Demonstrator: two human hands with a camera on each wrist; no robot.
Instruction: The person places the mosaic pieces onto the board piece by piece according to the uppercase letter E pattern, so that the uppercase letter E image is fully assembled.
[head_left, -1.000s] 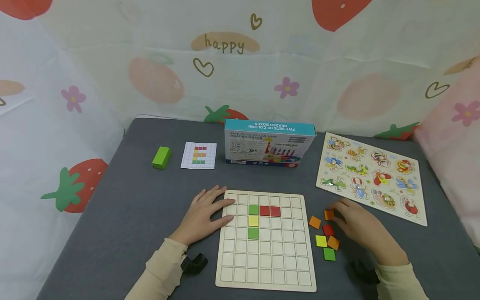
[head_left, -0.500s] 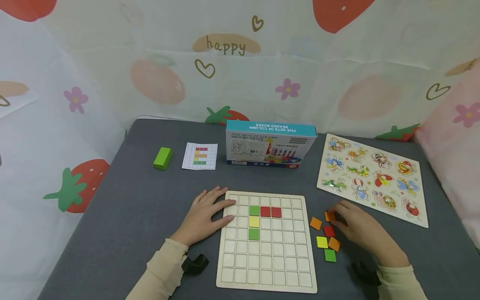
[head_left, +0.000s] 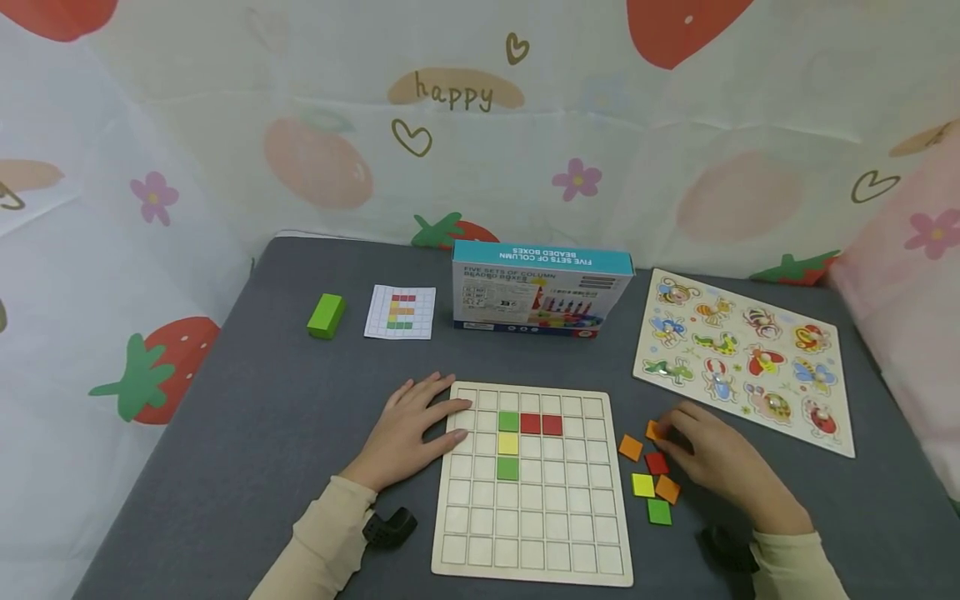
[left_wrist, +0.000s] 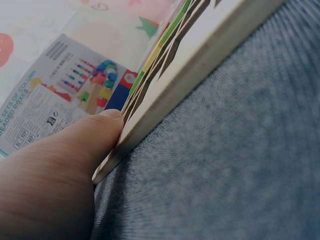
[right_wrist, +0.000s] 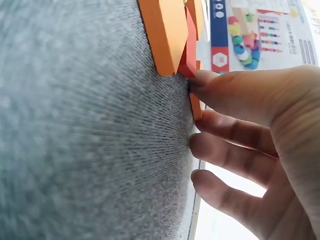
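A pale wooden grid board (head_left: 532,525) lies in front of the person. In its upper part sit a green tile (head_left: 508,421), a yellow tile (head_left: 507,443) and another green tile (head_left: 507,468) in a column, with two red tiles (head_left: 541,425) running right from the top one. The left hand (head_left: 408,429) rests at the board's upper left edge, fingers spread, thumb (left_wrist: 107,125) against the rim. Right of the board, the right hand (head_left: 708,454) pinches an orange tile (right_wrist: 195,106) between thumb and forefinger, at the table surface.
Near the right hand lie loose orange (head_left: 630,447), red (head_left: 656,463), yellow (head_left: 642,485) and green (head_left: 659,512) tiles. Behind stand a box (head_left: 540,292), a pattern card (head_left: 400,312) and a green block (head_left: 326,316). An insect puzzle board (head_left: 742,358) lies back right.
The right hand has shifted slightly left with the pinched orange tile, closer to the loose orange one. The left hand keeps its place on the board's edge.
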